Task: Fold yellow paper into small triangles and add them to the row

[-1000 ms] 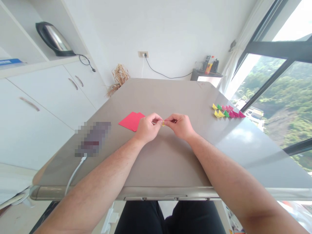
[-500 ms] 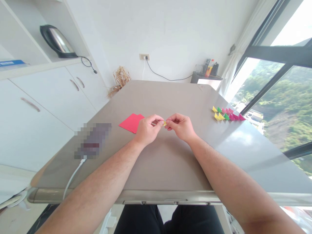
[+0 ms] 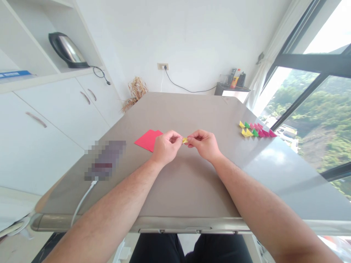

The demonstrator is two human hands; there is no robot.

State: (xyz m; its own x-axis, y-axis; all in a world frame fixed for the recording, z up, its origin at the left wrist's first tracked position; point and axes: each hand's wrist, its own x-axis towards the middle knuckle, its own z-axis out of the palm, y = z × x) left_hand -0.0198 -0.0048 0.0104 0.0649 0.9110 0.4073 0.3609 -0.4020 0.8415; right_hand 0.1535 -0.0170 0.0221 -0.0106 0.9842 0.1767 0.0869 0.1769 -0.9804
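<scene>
Between my two hands is a small piece of folded yellow paper (image 3: 185, 140), mostly covered by fingertips. My left hand (image 3: 168, 147) pinches its left end between thumb and forefinger. The other end is pinched by my right hand (image 3: 204, 143). Both hands are just above the table, their fingers curled. Red paper sheets (image 3: 148, 140) lie flat on the table beside my left hand, which partly hides them. Off to the right stand two rows of small folded paper boats (image 3: 255, 132) in yellow, green and pink.
A blurred-out phone-like object (image 3: 105, 160) with a white cable (image 3: 82, 201) lies at the left of the grey table (image 3: 189, 109). Behind the table, bottles (image 3: 235, 81) stand on a small cabinet. A kettle (image 3: 68, 51) sits on the left shelf; a window is on the right.
My hands have drawn slightly apart, and more of the yellow paper shows between the fingertips. The whole view has shifted slightly. Red sheets and boats stay where they were.
</scene>
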